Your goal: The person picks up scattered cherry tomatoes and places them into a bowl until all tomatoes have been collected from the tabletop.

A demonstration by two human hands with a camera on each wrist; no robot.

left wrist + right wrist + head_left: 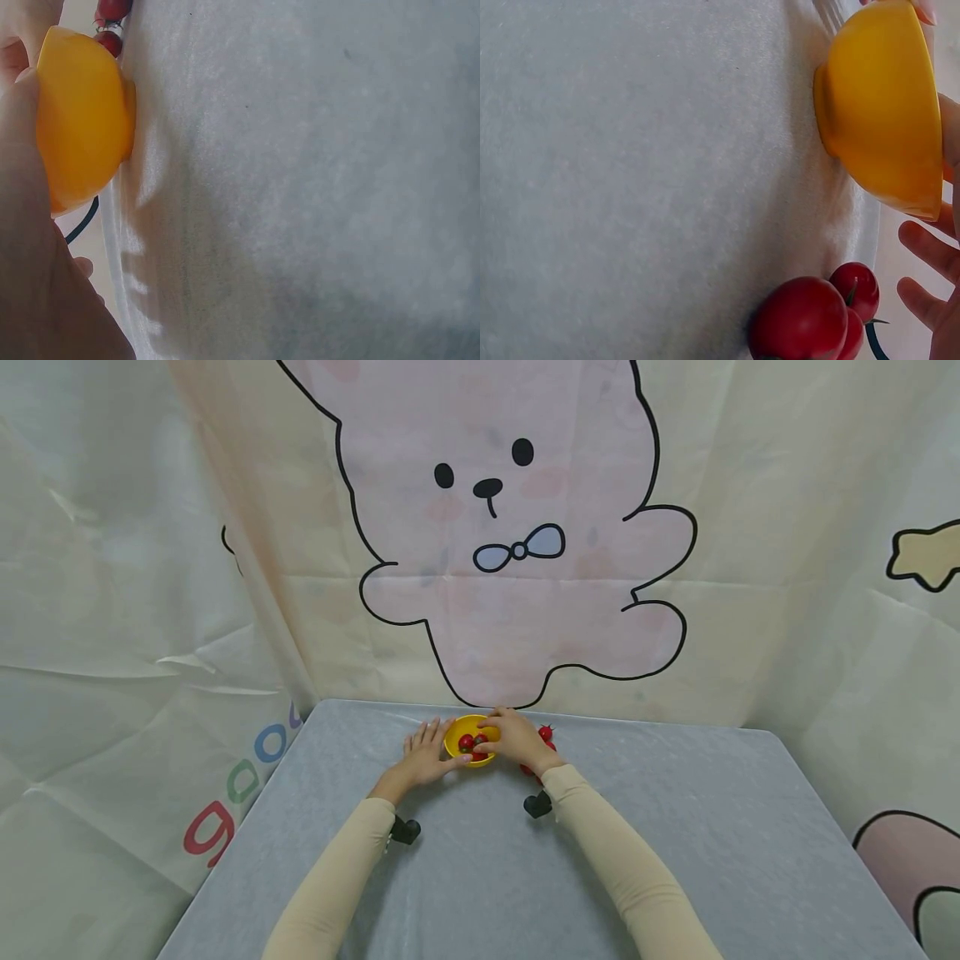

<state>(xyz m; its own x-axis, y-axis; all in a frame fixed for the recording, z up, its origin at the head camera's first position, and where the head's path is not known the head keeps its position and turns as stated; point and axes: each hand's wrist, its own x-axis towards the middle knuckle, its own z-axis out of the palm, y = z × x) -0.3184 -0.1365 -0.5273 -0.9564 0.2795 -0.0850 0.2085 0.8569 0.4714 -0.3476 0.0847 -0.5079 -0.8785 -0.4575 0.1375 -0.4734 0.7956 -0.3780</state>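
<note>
A yellow bowl (453,747) with several red tomatoes (466,742) in it stands near the table's back edge. My left hand (423,760) lies along its left side, fingers straight and spread, thumb at the near rim. From the right my right hand (519,739) reaches over the rim, thumb and index finger inside, around a tomato (481,739) with a green top. In the right wrist view its other fingers (928,251) stick out past the bowl (885,112). The left wrist view shows the bowl's outer wall (82,124) beside the left hand.
More red tomatoes (546,732) lie on the table right of the bowl, partly hidden by the right wrist; they look large in the right wrist view (799,319). A grey cloth (480,860) covers the table. Behind it hangs a printed bear curtain (540,627).
</note>
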